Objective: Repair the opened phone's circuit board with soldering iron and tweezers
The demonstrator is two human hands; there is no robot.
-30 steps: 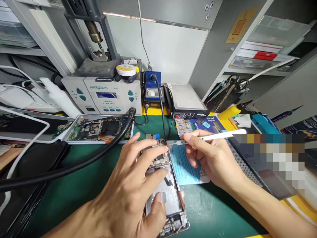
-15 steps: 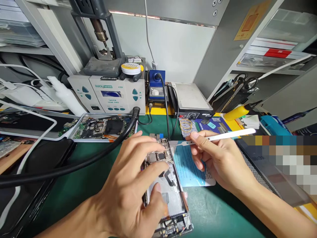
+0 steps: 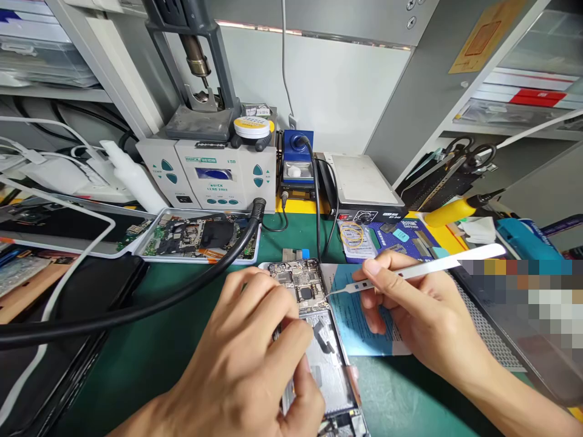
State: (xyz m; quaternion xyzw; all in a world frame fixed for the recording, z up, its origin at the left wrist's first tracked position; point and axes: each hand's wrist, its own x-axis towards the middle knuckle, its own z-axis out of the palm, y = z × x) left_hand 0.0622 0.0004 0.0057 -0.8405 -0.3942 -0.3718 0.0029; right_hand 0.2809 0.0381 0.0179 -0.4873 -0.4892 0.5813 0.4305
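Note:
An opened smartphone lies on the green mat, its logic board exposed at the far end. My left hand is over its left side, fingers bent and resting against it; part of the phone is hidden beneath. My right hand pinches slim, pale metal tweezers between thumb and fingers. Their fine tip is at the board's right edge; whether it touches cannot be made out. A blue printed card lies beneath my right hand.
A hot-air station stands at the back, its thick black hose crossing the left side. An opened device lies before it. A soldering iron stand, a heating plate and a yellow-handled tool are farther right.
My left fingers have curled in and drawn together, uncovering more of the board. The tweezers' tip has moved nearer along the board's right edge. The whole view has shifted slightly.

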